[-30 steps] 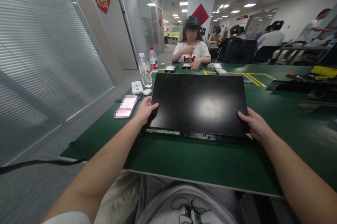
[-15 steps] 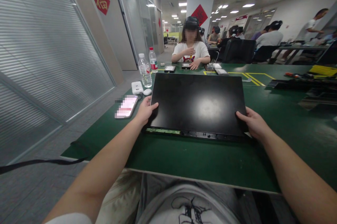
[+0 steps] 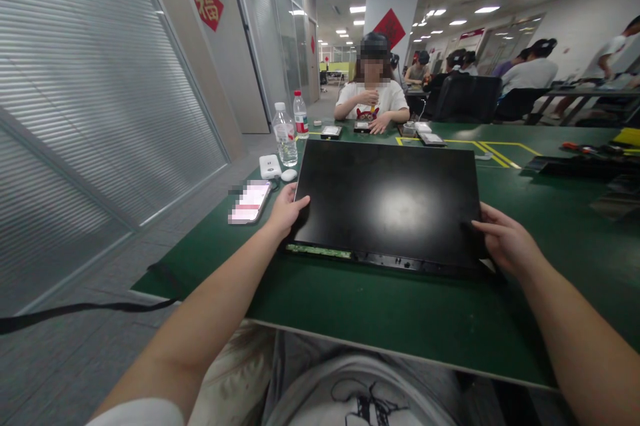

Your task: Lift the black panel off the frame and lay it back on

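Note:
A black LCD panel [image 3: 370, 193] leans back over the green table, its glossy face toward me with a bright reflection on it. Along its lower edge runs a narrow green circuit board [image 3: 320, 251]. My left hand [image 3: 287, 213] is closed on the panel's left edge, thumb on the front and fingers mostly hidden behind. At the right edge, my right hand [image 3: 507, 239] pinches the panel with the thumb tip just over the border; its other fingers are partly hidden.
Left of the panel lie a phone [image 3: 251, 201], a white case [image 3: 270, 167] and two water bottles, the nearer one [image 3: 285, 136] clear. Across the green table [image 3: 380, 306] a person [image 3: 373, 96] sits behind small drives. Dark parts [image 3: 575, 166] are piled at right.
The view has turned slightly left, so everything appears further right. My right thumb has slid outward toward the panel's right edge. My left hand keeps its hold.

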{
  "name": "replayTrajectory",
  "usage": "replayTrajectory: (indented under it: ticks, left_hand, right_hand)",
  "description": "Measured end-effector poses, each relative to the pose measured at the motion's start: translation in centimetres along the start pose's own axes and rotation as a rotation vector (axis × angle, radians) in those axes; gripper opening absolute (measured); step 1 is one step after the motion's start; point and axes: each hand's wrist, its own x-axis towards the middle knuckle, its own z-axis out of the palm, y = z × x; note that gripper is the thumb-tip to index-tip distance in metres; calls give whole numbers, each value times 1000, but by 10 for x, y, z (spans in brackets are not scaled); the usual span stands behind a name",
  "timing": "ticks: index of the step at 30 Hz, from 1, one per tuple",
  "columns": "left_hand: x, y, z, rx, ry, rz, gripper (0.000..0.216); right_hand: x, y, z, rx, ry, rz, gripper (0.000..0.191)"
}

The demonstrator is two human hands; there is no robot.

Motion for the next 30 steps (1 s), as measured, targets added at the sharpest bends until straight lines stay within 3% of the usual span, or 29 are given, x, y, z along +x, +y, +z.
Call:
replayTrajectory:
  ticks: [9,19,25,30]
  left_hand:
    - [3,-2,-2,13,5,-13,49]
    - [5,9,-9,-15,-38,-144,46]
    - [6,17,-14,-73,-70,-216,45]
    - [6,25,-15,-107,-15,-258,48]
  right_hand:
    - [13,15,-20,-145,228,-5,67]
    - [11,13,-18,-107,196,40,83]
    - [7,6,-14,-47,198,87,72]
    - [4,0,-11,-8,191,91,72]
